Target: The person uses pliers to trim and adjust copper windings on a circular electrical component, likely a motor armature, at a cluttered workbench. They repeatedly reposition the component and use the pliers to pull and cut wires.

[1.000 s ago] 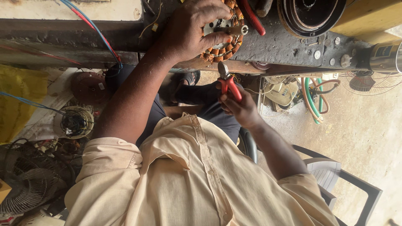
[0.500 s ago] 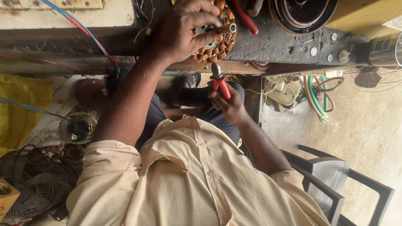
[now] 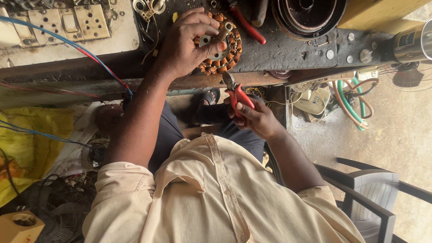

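Note:
My left hand (image 3: 184,42) lies over a round motor stator with copper windings (image 3: 225,54) on the dark workbench (image 3: 288,49); the fingers grip its metal centre. My right hand (image 3: 254,119) is closed on red-handled cutters (image 3: 236,92). Their jaws point up at the bench edge, just under the stator and a little apart from it. My cream shirt fills the lower part of the view.
A switchboard with sockets (image 3: 67,22) and blue and red wires (image 3: 94,58) sit to the left. On the bench lie a second red-handled tool (image 3: 245,22) and a round black housing (image 3: 308,13). A grey chair (image 3: 373,189), coiled hoses (image 3: 355,103) and fan grilles (image 3: 54,216) stand on the floor.
The view has shifted slightly. My left hand stays on the stator. My right hand, still holding the cutters, has drifted a little left under the bench edge.

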